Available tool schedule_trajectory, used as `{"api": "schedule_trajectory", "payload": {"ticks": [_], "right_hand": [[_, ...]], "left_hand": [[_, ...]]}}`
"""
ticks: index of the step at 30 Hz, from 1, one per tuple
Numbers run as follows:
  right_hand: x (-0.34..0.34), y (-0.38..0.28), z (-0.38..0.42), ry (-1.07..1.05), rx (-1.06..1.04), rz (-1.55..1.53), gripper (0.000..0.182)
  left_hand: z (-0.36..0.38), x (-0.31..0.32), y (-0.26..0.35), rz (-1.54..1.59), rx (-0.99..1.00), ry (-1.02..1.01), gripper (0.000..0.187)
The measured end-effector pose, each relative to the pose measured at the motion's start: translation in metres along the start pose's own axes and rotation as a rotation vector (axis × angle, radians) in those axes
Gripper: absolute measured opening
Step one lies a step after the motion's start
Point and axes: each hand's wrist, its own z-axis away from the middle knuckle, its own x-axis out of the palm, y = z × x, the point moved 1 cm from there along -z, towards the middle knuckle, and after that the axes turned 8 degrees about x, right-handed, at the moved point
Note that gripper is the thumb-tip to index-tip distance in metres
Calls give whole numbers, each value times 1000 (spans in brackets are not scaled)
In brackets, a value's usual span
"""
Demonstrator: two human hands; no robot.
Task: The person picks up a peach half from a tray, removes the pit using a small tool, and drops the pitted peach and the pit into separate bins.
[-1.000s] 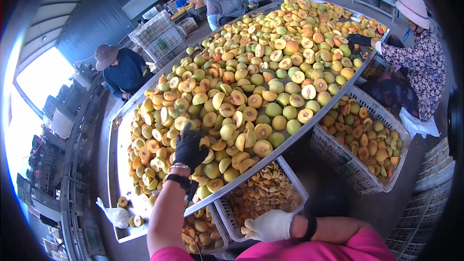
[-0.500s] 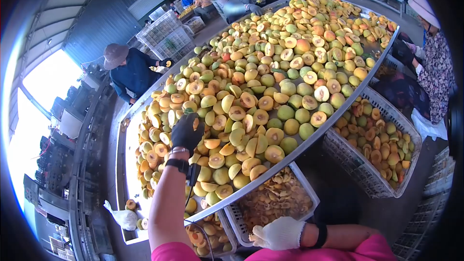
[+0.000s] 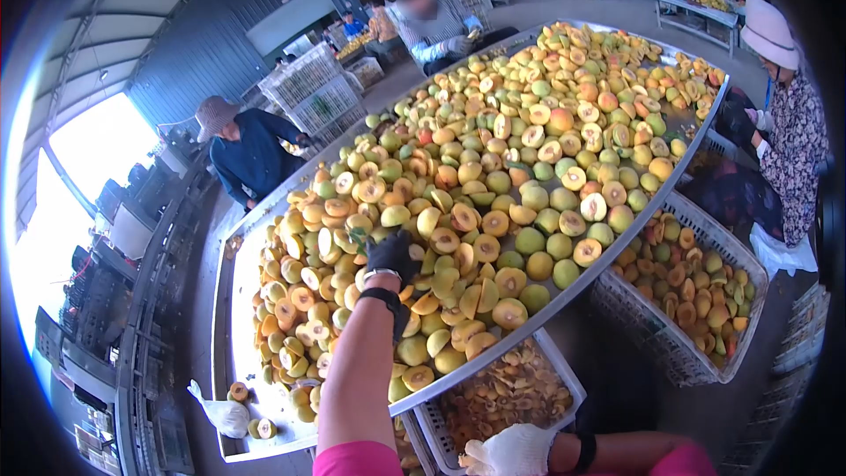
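My left hand point(image 3: 393, 257), in a dark glove, reaches into the heap of halved yellow-green stone fruit point(image 3: 476, 242), which look like peaches. Its fingers point away from me among the halves, mostly hidden behind the back of the hand. A green leaf point(image 3: 357, 238) lies just left of it. Low in the view, my right hand point(image 3: 515, 451) wears a white knitted glove. Its fingers are curled in, and what they hold, if anything, cannot be made out. Beneath it stands a crate point(image 3: 573, 388) of small brownish-orange fruit pieces.
The metal table point(image 3: 231, 348) has a raised rim. A white plastic bag point(image 3: 225, 414) lies at its near left corner. Another crate point(image 3: 718, 370) of fruit halves stands at the right. People sit or stand around the table: left point(image 3: 251, 154), far side point(image 3: 436, 31) and right point(image 3: 797, 141).
My left hand has moved right and slightly down in the view, deeper among the fruit. The view has tilted up a little. My right hand sits slightly lower, still curled.
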Motion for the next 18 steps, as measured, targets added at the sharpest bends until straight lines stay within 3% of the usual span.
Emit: {"api": "schedule_trajectory", "payload": {"ticks": [8, 11, 12, 15, 17, 18], "right_hand": [[4, 3, 1, 30, -31, 54, 24], [26, 15, -3, 23, 192, -285, 39], [26, 15, -2, 20, 169, -256, 39], [28, 16, -6, -41, 122, -216, 39], [29, 17, -11, -83, 128, -192, 40], [21, 14, -11, -87, 124, -145, 41]], "left_hand": [[23, 4, -1, 211, -70, -108, 62], [41, 1, 7, 296, -70, -87, 56], [48, 7, 6, 379, -105, -2, 50], [73, 23, -1, 293, 48, 331, 46], [85, 47, -14, 186, 185, 719, 41], [90, 38, -13, 334, -9, 599, 40]]}}
